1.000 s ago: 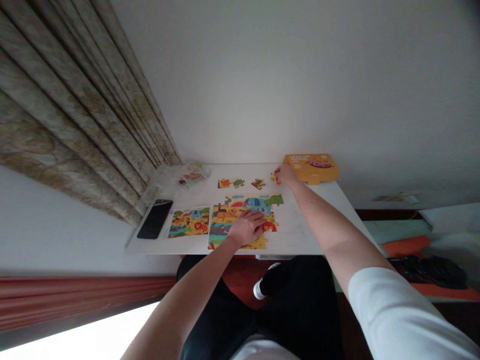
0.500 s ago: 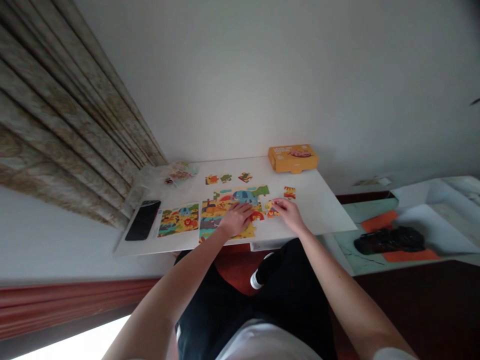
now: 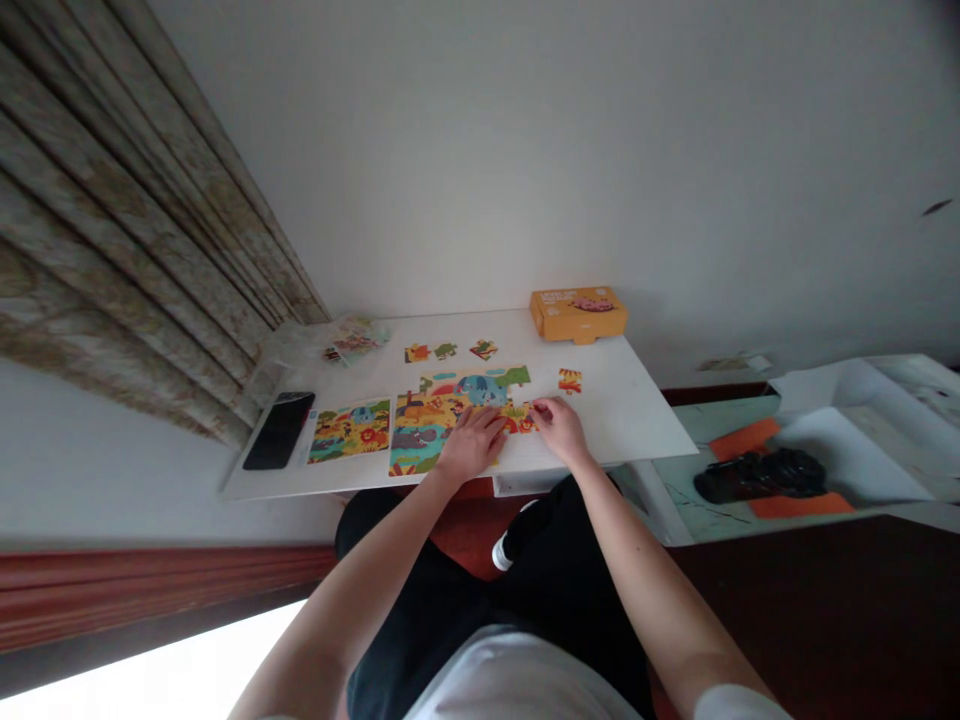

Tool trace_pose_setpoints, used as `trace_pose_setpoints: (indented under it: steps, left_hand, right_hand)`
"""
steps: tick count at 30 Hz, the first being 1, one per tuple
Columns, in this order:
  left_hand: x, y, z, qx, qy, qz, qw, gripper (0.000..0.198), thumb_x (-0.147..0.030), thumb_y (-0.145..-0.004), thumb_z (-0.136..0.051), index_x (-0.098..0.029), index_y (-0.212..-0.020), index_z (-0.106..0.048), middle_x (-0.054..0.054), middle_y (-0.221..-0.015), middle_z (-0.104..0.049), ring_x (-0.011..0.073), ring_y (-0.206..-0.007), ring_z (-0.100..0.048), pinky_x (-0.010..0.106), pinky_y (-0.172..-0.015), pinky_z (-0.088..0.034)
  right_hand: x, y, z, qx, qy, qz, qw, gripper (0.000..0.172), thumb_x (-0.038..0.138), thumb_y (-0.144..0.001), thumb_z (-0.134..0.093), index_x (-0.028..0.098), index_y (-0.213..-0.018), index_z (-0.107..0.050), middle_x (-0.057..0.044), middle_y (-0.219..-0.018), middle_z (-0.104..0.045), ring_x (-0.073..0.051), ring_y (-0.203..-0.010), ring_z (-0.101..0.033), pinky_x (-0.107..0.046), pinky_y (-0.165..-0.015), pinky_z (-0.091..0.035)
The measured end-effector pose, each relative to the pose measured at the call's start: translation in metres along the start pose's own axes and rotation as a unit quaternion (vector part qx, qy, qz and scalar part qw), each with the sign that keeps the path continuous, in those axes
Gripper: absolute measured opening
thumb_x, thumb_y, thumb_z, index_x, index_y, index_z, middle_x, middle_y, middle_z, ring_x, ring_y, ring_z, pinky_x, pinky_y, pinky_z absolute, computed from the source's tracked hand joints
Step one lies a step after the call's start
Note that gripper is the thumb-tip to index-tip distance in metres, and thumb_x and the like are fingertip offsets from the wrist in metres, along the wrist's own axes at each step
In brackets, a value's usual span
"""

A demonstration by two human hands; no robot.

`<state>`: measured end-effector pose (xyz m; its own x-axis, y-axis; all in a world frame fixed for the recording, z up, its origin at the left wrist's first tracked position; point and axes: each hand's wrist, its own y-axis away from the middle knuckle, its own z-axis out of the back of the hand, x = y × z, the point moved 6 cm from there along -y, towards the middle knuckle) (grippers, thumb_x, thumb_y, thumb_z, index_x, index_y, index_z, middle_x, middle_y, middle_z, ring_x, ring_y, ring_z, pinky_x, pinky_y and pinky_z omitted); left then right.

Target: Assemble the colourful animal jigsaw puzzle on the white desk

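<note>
Jigsaw (image 3: 480,392) steadied under flat left hand (image 3: 472,445), grip open; right hand (image 3: 561,430) grip narrow at edge piece (image 3: 527,423), hold unclear.

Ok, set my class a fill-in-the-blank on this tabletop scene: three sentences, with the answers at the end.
The left hand rests on the jigsaw puzzle, and the right hand is at its ____ edge.
The box on the white table is ____.
The phone beside the picture card is ____.

Answers: right; orange; black.
</note>
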<state>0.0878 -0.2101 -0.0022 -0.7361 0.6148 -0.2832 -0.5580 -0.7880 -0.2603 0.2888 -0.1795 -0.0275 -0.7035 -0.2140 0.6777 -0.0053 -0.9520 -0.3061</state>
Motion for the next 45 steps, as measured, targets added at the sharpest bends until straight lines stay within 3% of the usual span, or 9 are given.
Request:
trace_pose_setpoints:
  steps: [4, 9, 13, 45]
  left_hand:
    - [0.001, 0.002, 0.001, 0.004, 0.009, 0.006, 1.000, 0.035, -0.033, -0.106, -0.050, -0.026, -0.135, -0.067, 0.008, -0.146, -0.064, 0.0243, -0.141, -0.055, 0.052, -0.125, -0.035]
    - [0.000, 0.001, 0.001, 0.002, 0.014, 0.004, 1.000, 0.034, -0.030, -0.105, -0.051, -0.024, -0.135, -0.066, 0.008, -0.146, -0.064, 0.0242, -0.142, -0.053, 0.052, -0.125, -0.034]
    - [0.000, 0.001, 0.002, 0.002, 0.016, 0.004, 1.000, 0.034, -0.030, -0.104, -0.052, -0.024, -0.135, -0.066, 0.008, -0.146, -0.064, 0.0242, -0.142, -0.054, 0.052, -0.125, -0.034]
    - [0.000, 0.001, 0.001, 0.007, 0.021, 0.007, 1.000, 0.036, -0.028, -0.104, -0.052, -0.026, -0.136, -0.066, 0.009, -0.146, -0.064, 0.0250, -0.142, -0.053, 0.053, -0.125, -0.034]
  right_hand:
    - [0.006, 0.002, 0.004, -0.011, 0.017, 0.033, 0.999, 0.024, 0.035, -0.096, -0.059, 0.023, -0.109, -0.074, -0.013, -0.109, -0.072, -0.029, -0.105, -0.068, -0.045, -0.097, -0.055]
    - [0.020, 0.008, 0.002, 0.064, 0.049, 0.109, 0.991, 0.027, 0.030, -0.093, -0.064, 0.026, -0.118, -0.074, -0.010, -0.134, -0.070, -0.030, -0.126, -0.060, -0.049, -0.108, -0.046]
    - [0.024, 0.010, -0.001, 0.101, 0.092, 0.109, 0.985, 0.030, 0.032, -0.094, -0.066, 0.027, -0.123, -0.073, -0.009, -0.135, -0.070, -0.031, -0.126, -0.060, -0.050, -0.103, -0.046]
    - [0.020, 0.008, -0.006, 0.132, 0.121, 0.119, 0.977, 0.038, 0.030, -0.095, -0.066, 0.032, -0.132, -0.071, -0.009, -0.139, -0.067, -0.031, -0.128, -0.058, -0.049, -0.102, -0.047]
